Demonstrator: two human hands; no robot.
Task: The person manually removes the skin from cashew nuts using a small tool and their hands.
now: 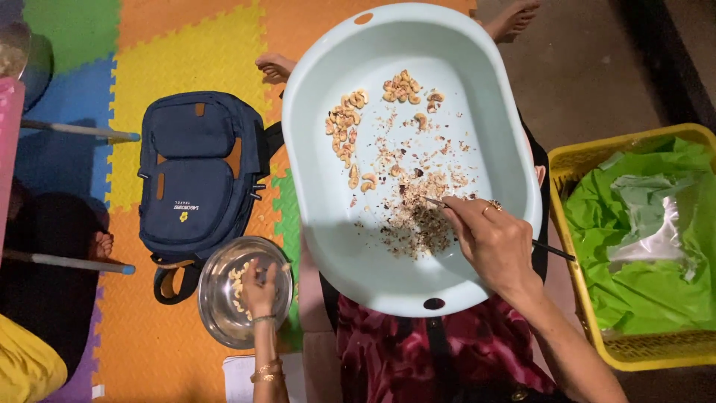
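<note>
A pale blue oval basin [328,224] rests on my lap, holding cashew nuts [344,127] in small groups and a scatter of brown husk bits [418,216]. My right hand [496,242] is over the basin's right side, shut on a thin dark stick [552,250] whose tip touches the husk pile. My left hand [259,292] reaches down into a round steel bowl [216,313] on the floor, fingers closed among the cashews in it.
A navy backpack [195,172] lies on the coloured foam mat [171,52] left of the basin. A yellow crate [634,351] lined with green plastic stands at the right. Bare feet [514,19] show beyond the basin. Metal legs [74,130] stand at the left.
</note>
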